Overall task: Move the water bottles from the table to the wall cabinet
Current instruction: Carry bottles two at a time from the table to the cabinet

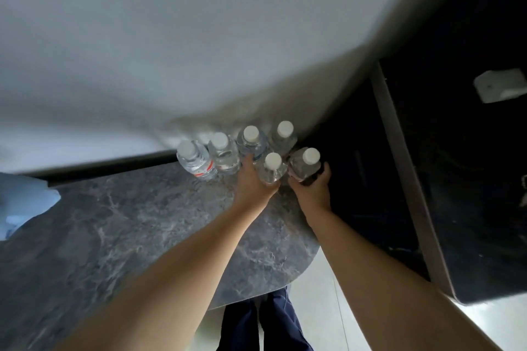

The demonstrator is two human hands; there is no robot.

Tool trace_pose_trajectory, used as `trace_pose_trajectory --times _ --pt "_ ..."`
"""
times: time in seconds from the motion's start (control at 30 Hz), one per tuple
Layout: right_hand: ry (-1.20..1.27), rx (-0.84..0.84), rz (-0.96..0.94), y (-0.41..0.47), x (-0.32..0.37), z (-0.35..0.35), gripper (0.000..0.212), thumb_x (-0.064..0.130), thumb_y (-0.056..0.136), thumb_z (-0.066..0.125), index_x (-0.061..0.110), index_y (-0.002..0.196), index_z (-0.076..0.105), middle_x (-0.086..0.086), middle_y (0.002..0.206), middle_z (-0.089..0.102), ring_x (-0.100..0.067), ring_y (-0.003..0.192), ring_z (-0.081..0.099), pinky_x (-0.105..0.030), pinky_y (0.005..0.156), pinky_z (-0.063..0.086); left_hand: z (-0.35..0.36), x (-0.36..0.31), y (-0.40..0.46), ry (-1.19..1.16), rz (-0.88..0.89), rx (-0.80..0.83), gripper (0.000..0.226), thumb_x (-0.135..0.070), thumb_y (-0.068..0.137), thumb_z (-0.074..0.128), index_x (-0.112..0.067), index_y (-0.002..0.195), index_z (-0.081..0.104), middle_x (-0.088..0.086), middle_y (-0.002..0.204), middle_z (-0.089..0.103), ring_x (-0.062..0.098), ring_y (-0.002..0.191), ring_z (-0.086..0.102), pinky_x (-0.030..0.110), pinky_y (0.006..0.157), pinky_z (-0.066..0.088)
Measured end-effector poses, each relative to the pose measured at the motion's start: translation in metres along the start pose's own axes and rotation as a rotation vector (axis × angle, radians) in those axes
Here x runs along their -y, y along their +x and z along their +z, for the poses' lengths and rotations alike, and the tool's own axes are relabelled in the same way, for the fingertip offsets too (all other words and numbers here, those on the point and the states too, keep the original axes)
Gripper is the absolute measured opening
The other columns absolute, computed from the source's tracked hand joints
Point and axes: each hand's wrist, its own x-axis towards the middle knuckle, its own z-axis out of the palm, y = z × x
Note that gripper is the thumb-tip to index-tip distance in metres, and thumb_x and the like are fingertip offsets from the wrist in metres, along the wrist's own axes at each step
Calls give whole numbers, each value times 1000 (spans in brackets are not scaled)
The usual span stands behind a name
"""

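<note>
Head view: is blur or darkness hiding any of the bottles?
Head view: wall above smeared by blur; six water bottles readable by white caps; the left hand and right hand each grip one; the right-hand bottle sits against the dark cabinet.

Wall (142, 51) and bottles (219, 151) crowd the table's (128, 222) corner.

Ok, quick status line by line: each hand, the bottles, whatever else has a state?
Left hand: grips the front-left bottle.
Right hand: grips the front-right bottle.
Four other bottles: capped, upright, untouched in a row by the wall.
Table: all six bottles bunched at its far corner.
Blue cloth: crumpled at the left edge.
</note>
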Motion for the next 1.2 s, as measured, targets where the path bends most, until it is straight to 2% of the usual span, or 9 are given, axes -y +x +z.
trace_pose_trajectory --times 0.03,0.1,0.17,0.3,0.53,0.67,0.87,1.0,1.2 --pt "11 -9 -22 -9 9 -6 95 30 78 77 20 151 16 -14 149 40 -34 132 44 -40 108 38 -7 -11 -6 -26 21 2 73 -18 70 82 -32 127 37 -1 121 59 21 116 56 34 96 47" --pt "9 -5 -70 -25 25 -18 95 29 80 76 21 152 14 -12 152 36 -30 135 41 -30 103 34 -21 -29 -17 -17 66 10 70 -25 72 78 -27 129 38 -10 114 57 12 109 57 24 90 43" --pt "-14 32 -132 -44 47 -34 94 27 83 73 24 153 11 -8 156 28 -26 140 34 -24 100 29 -40 -55 -28 90 139 -3 65 -25 77 75 -16 131 41 -3 117 58 14 108 57 25 90 44" --pt "-274 102 -342 -77 93 -62 79 29 89 65 21 152 19 -7 158 23 -26 143 27 -38 112 32 -77 -111 -43 246 206 -74 58 -26 88 64 -11 138 37 5 113 59 15 99 57 25 82 42" --pt "-808 197 -664 -116 138 -78 52 36 97 50 24 145 34 2 159 21 -18 148 10 -50 120 9 -124 -149 -71 415 169 -70 43 -30 91 58 -15 129 48 7 113 63 23 107 58 33 86 42" --pt "-823 193 -729 -130 152 -83 49 33 96 51 24 143 39 0 156 28 -20 146 20 -48 119 15 -142 -160 -86 430 171 -197 33 -26 91 57 -12 121 54 9 111 64 25 103 59 30 81 42" --pt "-928 258 -882 -145 165 -90 42 31 96 49 21 137 46 -2 146 41 -22 138 32 -44 116 23 -153 -170 -121 514 153 -256 37 -33 91 55 -16 124 51 6 117 60 23 110 55 36 88 45" --pt "-997 342 -1050 -164 172 -88 42 30 95 50 24 136 47 0 144 44 -22 135 36 -37 112 26 -159 -160 -164 535 81 -356 41 -33 92 55 -13 127 49 9 124 56 25 115 53 39 93 45" --pt "-1066 498 -1296 -206 167 -61 40 32 98 47 22 137 47 -2 147 42 -24 136 36 -39 111 30 -176 -126 -244 496 -73 -515 37 -36 93 51 -12 120 55 6 121 60 22 115 57 38 92 48"
